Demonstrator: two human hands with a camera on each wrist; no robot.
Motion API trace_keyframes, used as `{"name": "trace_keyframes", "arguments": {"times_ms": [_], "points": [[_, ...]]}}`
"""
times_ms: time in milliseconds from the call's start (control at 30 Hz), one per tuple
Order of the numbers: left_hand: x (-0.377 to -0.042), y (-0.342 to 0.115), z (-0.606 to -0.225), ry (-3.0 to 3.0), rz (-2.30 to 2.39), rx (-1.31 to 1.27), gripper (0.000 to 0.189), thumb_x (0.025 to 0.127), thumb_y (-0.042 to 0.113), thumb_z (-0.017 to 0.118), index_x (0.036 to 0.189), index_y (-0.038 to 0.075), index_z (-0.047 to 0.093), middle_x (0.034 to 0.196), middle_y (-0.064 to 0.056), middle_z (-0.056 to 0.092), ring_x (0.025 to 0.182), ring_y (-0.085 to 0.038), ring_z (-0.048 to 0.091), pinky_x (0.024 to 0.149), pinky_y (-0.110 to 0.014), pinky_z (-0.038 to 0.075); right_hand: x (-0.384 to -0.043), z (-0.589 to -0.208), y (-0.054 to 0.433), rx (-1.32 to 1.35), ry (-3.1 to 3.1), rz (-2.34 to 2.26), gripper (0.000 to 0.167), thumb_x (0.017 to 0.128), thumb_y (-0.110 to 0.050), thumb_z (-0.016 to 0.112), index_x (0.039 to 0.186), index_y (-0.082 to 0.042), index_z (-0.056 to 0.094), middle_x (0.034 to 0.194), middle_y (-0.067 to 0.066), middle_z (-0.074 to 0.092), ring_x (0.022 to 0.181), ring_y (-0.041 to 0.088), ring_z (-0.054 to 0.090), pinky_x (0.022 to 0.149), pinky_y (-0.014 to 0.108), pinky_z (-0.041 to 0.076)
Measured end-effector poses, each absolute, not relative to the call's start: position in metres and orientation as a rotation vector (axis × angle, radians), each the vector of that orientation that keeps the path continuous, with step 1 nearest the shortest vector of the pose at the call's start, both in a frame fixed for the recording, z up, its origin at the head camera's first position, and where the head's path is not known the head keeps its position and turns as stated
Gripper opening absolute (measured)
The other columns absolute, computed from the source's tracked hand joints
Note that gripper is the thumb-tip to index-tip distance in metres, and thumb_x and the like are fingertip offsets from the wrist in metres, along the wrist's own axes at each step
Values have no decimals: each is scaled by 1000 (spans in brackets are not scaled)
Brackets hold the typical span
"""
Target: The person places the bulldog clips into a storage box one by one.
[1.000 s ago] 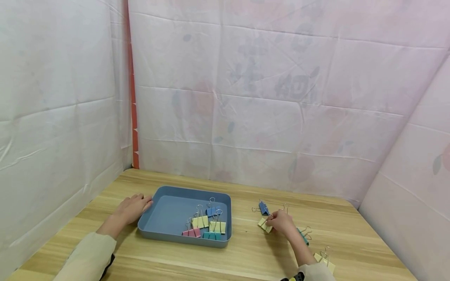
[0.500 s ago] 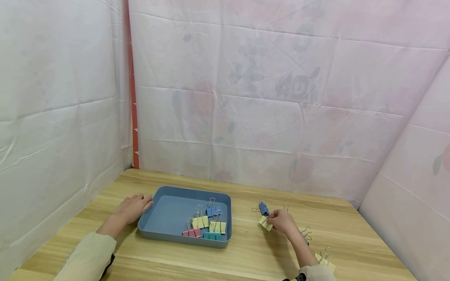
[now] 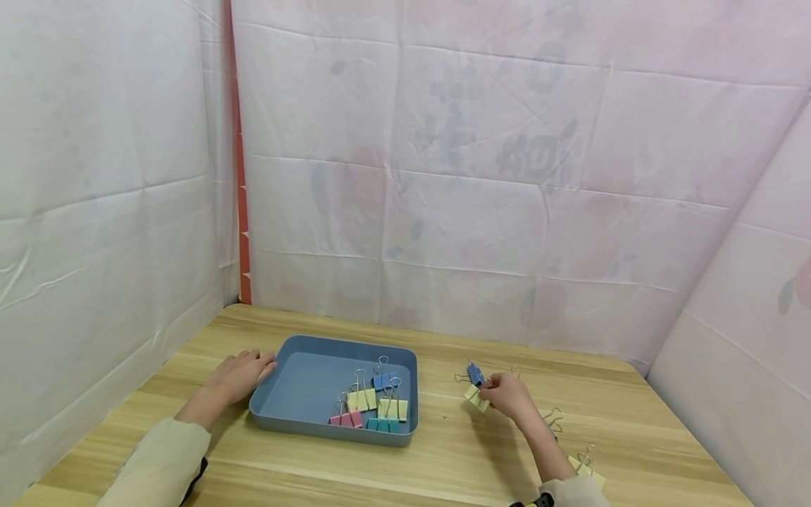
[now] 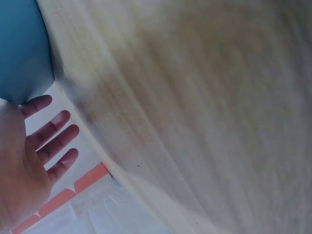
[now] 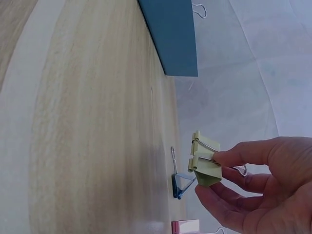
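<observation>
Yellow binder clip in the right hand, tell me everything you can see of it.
The pale yellow clip has a smooth, metal-looking body with rolled edges, and a silvery wire handle lying across one face. The right hand pinches it, tilted, apparently clear of the table, near a blue clip; whether those clips touch is unclear.

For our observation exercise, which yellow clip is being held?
The yellow clip in the right hand's grip; two others sit in the tray, another on the table.
</observation>
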State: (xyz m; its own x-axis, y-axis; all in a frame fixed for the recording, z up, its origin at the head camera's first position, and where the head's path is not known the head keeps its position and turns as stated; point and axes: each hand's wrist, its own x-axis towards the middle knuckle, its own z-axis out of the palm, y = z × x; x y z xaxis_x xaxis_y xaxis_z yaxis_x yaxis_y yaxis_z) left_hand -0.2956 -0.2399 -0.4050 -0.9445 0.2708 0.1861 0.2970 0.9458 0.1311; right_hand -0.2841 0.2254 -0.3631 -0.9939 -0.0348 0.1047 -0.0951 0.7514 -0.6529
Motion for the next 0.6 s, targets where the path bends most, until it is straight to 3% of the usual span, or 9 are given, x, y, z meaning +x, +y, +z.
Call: {"name": "trace_keyframes", "arguments": {"times_ms": [600], "points": [[-296,-240,-406,-2928,-249,-433,30,96,24,46,112,2,58,103,-21,56,99,-43,50,79,-58,38,-281,-359,220,156,-2827,1074,6,76,0,64,73,0,59,69,2,55,58,14,53,53,28,45]]}}
